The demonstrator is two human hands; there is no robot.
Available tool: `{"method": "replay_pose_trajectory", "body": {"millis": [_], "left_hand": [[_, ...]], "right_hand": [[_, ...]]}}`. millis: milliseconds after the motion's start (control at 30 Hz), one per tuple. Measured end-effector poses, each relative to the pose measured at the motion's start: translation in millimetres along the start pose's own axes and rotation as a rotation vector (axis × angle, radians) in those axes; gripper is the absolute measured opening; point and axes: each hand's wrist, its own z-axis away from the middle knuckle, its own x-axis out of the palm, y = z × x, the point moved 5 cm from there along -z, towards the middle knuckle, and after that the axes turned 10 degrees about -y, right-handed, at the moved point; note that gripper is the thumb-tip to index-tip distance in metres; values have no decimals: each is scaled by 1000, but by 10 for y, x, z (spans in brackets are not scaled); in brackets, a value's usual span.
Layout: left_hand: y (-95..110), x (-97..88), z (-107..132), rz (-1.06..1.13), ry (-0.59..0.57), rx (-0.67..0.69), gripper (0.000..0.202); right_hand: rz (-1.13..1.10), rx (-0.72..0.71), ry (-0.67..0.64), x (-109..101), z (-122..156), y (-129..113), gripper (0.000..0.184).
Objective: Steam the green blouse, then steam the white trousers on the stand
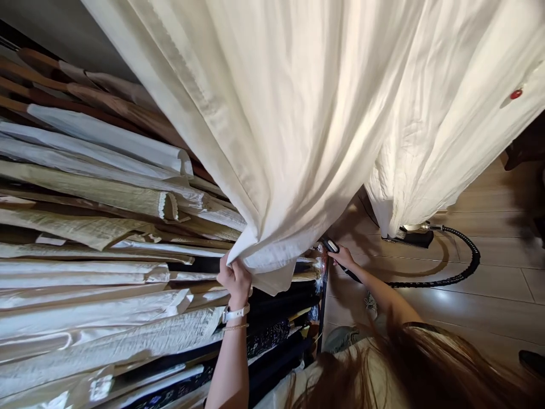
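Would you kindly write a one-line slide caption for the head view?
Left hand grips hanging white cloth; right hand holds a steamer head.

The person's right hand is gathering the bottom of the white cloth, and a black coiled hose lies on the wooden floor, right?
No: the head view shows the left hand gathering the bottom of the white cloth; the right hand holds a black handheld steamer. The black coiled hose on the wooden floor is as you say.
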Motion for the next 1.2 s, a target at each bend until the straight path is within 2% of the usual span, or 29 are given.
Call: {"method": "replay_pose_trajectory", "body": {"millis": [67, 167, 400, 600, 667, 733, 833, 900, 967, 1067, 1200], "left_hand": [[26, 120, -68, 27, -12, -16, 39], [76, 373, -157, 88, -45, -11, 38], [291, 1144, -121, 256, -194, -38, 34], [532, 1815, 93, 374, -350, -70, 31], [624, 2073, 168, 399, -451, -77, 32], [750, 2346, 249, 427, -609, -38, 41], [972, 2715, 396, 432, -897, 66, 51], [1084, 2900, 487, 382, -1027, 86, 51], [1174, 3046, 557, 325, -1073, 72, 52], [1304, 3255, 664, 296, -1066, 45, 52], [1402, 3593, 866, 322, -1056, -59, 42]], "right_hand": [[-38, 35, 29, -103, 109, 111, 17], [-87, 67, 140, -377, 374, 286, 24], [-189, 25, 504, -1141, 1254, 576, 33], [-239, -99, 752, -1586, 2072, 467, 45], [-247, -131, 811, -1669, 2307, 373, 47], [-276, -182, 860, -1743, 2492, 256, 47], [-354, -290, 910, -1864, 2678, 53, 46], [-386, -346, 929, -1945, 2753, -83, 45], [-401, -379, 942, -2015, 2799, -197, 44], [-429, -403, 933, -2085, 2804, -298, 42], [-420, -406, 922, -2129, 2707, -330, 43]]}}
